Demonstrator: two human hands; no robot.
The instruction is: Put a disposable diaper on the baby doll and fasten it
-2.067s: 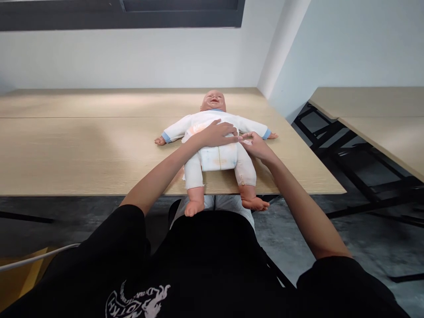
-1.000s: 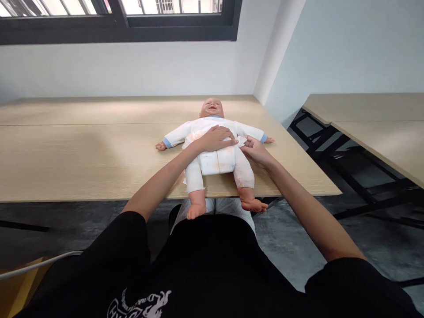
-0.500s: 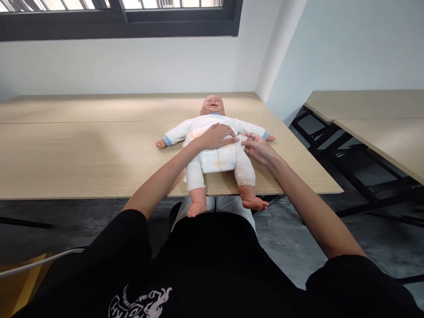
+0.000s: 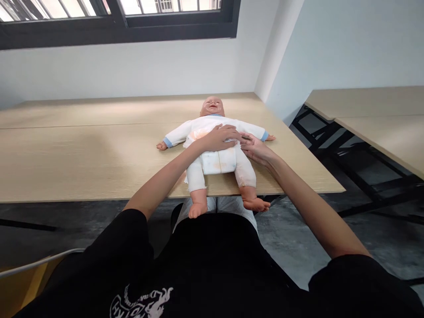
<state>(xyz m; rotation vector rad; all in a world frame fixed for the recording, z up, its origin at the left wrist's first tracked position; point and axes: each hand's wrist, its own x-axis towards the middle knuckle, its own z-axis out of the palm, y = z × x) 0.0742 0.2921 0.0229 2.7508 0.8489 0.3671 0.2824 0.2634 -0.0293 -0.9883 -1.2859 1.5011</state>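
A baby doll [image 4: 178,132] in a white suit with blue cuffs lies on its back, arms spread and feet past the table's front edge. A white diaper [image 4: 219,162] covers its lower belly and crotch. My left hand [image 4: 222,138] rests flat across the diaper's top, with its fingers stretched toward the right side. There its fingertips meet my right hand [image 4: 254,146]. The fingers of my right hand are curled at the diaper's side edge, and the part they pinch is mostly hidden.
The doll lies near the right end of a light wooden table [image 4: 82,163]. Beyond a gap at right stands another table [image 4: 380,108] with black folding legs. A white wall and a dark window frame [image 4: 179,31] rise behind. A white cable [image 4: 39,261] runs at lower left.
My left hand has slid right, its fingertips reaching my right hand. The white side flap visible between the hands before is now covered. The doll stays in place; the view tilts slightly.
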